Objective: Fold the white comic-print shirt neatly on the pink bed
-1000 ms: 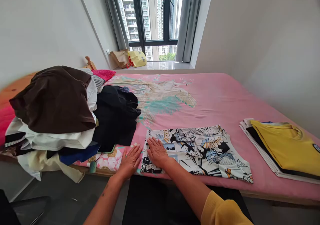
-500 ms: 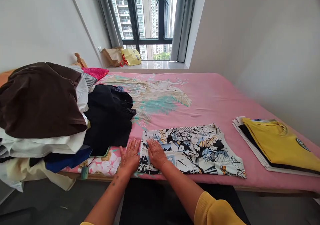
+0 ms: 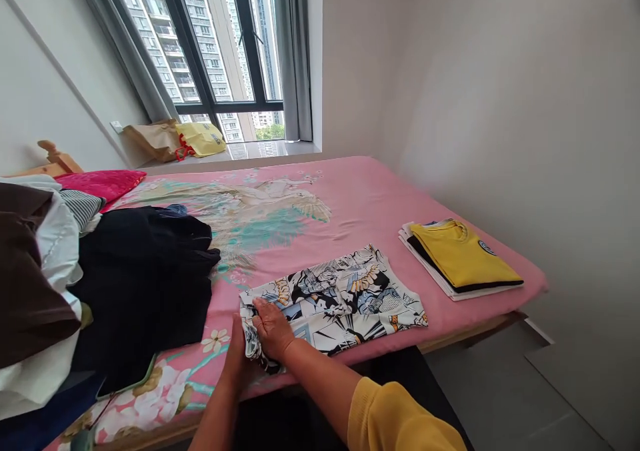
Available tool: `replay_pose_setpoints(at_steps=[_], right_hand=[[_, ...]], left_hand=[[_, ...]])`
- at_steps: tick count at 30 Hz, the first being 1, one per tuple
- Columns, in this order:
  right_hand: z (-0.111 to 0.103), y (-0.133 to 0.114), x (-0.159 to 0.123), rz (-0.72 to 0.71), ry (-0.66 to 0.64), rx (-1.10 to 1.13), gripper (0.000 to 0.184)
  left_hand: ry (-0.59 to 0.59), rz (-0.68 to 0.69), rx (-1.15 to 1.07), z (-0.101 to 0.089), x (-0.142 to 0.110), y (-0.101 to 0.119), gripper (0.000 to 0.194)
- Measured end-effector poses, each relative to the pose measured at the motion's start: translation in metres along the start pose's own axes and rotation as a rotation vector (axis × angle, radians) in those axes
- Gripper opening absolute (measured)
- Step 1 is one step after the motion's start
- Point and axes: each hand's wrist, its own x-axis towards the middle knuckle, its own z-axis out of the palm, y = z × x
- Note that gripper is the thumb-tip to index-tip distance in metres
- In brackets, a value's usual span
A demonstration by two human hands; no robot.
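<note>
A folded garment with a black, white, blue and orange comic print lies near the bed's front edge. My left hand is turned on its side against the garment's left end, closed on that edge, with its fingers partly hidden. On top of the same end, my right hand presses and grips the fabric with bent fingers; its thumb is hidden. The layers between both hands are raised and bunched.
Left of my hands lie black clothes and a heap with a brown garment. A phone sticks out below the black clothes. A folded stack topped by a yellow shirt sits right on the pink bedsheet.
The view has swung right. My left hand has gone from flat on the bed to the garment's left end, turned on its side. My right hand's fingers have bent, and that end has bunched up.
</note>
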Motion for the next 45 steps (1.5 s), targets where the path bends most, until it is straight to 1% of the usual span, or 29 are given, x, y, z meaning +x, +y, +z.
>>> replay_pose_setpoints(at_steps=[1, 2, 4, 5, 6, 7, 8, 10, 12, 13, 15, 17, 20, 23, 25, 28, 31, 34, 36, 38, 39, 42, 45], right_hand=[[0.002, -0.002, 0.000, -0.013, -0.020, -0.028, 0.045], [0.002, -0.003, 0.000, -0.031, -0.044, -0.049, 0.046], [0.000, -0.008, 0.000, -0.066, -0.075, -0.059, 0.044], [-0.005, -0.011, 0.000, -0.079, -0.069, -0.049, 0.041], [-0.013, -0.014, 0.000, -0.084, -0.042, -0.033, 0.038], [-0.024, -0.016, -0.001, -0.078, 0.005, -0.020, 0.033], [-0.037, -0.017, -0.003, -0.064, 0.063, -0.016, 0.028], [-0.071, -0.013, -0.008, -0.013, 0.195, -0.048, 0.017], [-0.106, 0.000, -0.016, 0.067, 0.316, -0.128, 0.011], [-0.122, 0.010, -0.021, 0.111, 0.367, -0.181, 0.011], [-0.147, 0.031, -0.031, 0.193, 0.420, -0.316, 0.013], [-0.162, 0.052, -0.041, 0.272, 0.420, -0.450, 0.019], [-0.170, 0.072, -0.048, 0.380, 0.384, -0.581, 0.024], [-0.173, 0.077, -0.046, 0.432, 0.354, -0.607, 0.015], [-0.173, 0.076, -0.044, 0.395, 0.369, -0.583, 0.007], [-0.171, 0.074, -0.045, 0.279, 0.406, -0.539, 0.006], [-0.169, 0.073, -0.050, 0.188, 0.341, -0.472, 0.007], [-0.174, 0.073, -0.056, 0.111, 0.279, -0.353, 0.016], [-0.182, 0.077, -0.060, 0.095, 0.301, -0.316, 0.025], [-0.191, 0.086, -0.065, 0.136, 0.324, -0.361, 0.032], [-0.195, 0.092, -0.067, 0.184, 0.316, -0.407, 0.034], [-0.203, 0.112, -0.070, 0.389, 0.212, -0.553, 0.046], [-0.205, 0.123, -0.067, 0.515, 0.098, -0.623, 0.062]], left_hand=[[-0.023, -0.011, -0.184, 0.002, -0.002, -0.001, 0.070], [-0.067, -0.025, -0.418, 0.003, -0.005, -0.002, 0.074], [-0.179, -0.070, -0.965, 0.000, -0.010, -0.004, 0.076], [-0.238, -0.092, -1.173, -0.003, -0.012, -0.006, 0.075], [-0.291, -0.105, -1.292, -0.006, -0.013, -0.007, 0.074], [-0.330, -0.114, -1.350, -0.010, -0.013, -0.007, 0.073], [-0.352, -0.116, -1.372, -0.012, -0.013, -0.008, 0.071], [-0.352, -0.123, -1.376, -0.015, -0.012, -0.008, 0.068], [-0.321, -0.137, -1.377, -0.014, -0.011, -0.008, 0.065], [-0.303, -0.151, -1.377, -0.012, -0.011, -0.007, 0.064], [-0.264, -0.184, -1.379, -0.009, -0.010, -0.007, 0.062], [-0.246, -0.220, -1.377, -0.006, -0.010, -0.005, 0.061], [-0.259, -0.240, -1.368, -0.003, -0.010, 0.001, 0.060], [-0.290, -0.208, -1.359, 0.000, -0.010, 0.008, 0.059], [-0.313, -0.186, -1.357, 0.002, -0.009, 0.012, 0.060], [-0.385, -0.162, -1.373, 0.005, -0.008, 0.016, 0.061], [-0.480, -0.145, -1.397, 0.005, -0.008, 0.017, 0.064], [-0.521, -0.135, -1.401, 0.004, -0.008, 0.016, 0.068], [-0.520, -0.134, -1.391, 0.003, -0.009, 0.015, 0.069], [-0.500, -0.143, -1.382, 0.002, -0.009, 0.014, 0.069], [-0.491, -0.149, -1.381, 0.002, -0.010, 0.014, 0.069], [-0.486, -0.144, -1.387, 0.003, -0.011, 0.014, 0.070], [-0.544, -0.103, -1.394, 0.001, -0.011, 0.011, 0.074]])
